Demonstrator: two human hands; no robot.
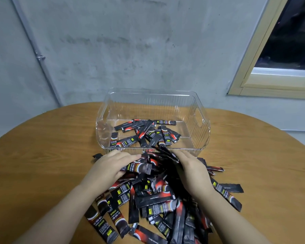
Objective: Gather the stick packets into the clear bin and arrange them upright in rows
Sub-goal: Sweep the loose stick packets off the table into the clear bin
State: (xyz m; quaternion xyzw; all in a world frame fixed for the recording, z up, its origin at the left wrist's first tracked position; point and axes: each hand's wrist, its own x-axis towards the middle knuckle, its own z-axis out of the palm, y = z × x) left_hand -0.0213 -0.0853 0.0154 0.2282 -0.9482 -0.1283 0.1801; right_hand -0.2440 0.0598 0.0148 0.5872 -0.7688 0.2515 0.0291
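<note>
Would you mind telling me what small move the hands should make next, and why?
Probably lift the bunch that both hands, left and right, press between them over the clear bin rim just ahead. Most packets remain in the table pile; those in the bin lie flat.

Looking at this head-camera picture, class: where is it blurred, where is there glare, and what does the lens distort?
Head view: motion blur smears the packets between the left hand and right hand; faint glare streaks the clear bin on its ribbed walls; the wide-angle lens bows the table edge and tilts the window frame; the lighting is soft, with weak shadows.
</note>
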